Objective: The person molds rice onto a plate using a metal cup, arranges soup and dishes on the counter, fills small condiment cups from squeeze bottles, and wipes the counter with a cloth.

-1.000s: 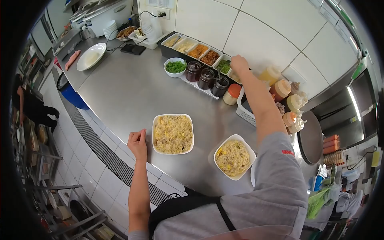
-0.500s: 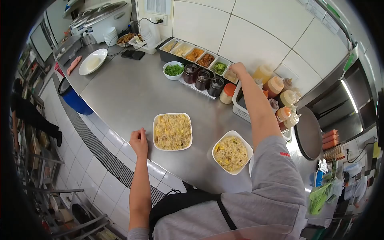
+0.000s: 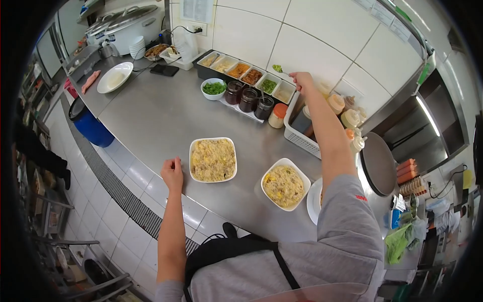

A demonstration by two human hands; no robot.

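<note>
My right hand [image 3: 303,83] grips a spoon [image 3: 285,74] that carries chopped green topping, held above the row of topping tubs near the wall. Just below it are a tub of the same green topping [image 3: 268,86] and a tub of pale powder [image 3: 284,92]. My left hand [image 3: 172,174] is loosely closed by the counter's front edge, with nothing visible in it. Close to its right stands a square white bowl [image 3: 235,171] full of fried rice [image 3: 213,160]. A second white bowl [image 3: 304,177] of fried rice [image 3: 283,186] sits farther right, under my right arm.
Dark jars [image 3: 248,100], an orange-lidded jar [image 3: 277,116] and a bowl of chopped greens [image 3: 214,88] line the tubs' front. A white basket [image 3: 302,142] holds sauce bottles. A plate [image 3: 313,202] is partly behind my right sleeve. A phone [image 3: 165,70] lies farther back.
My right hand has risen from the end tub and now shows a spoon loaded with green topping. The left hand stays by the counter edge. The whole view has shifted slightly.
</note>
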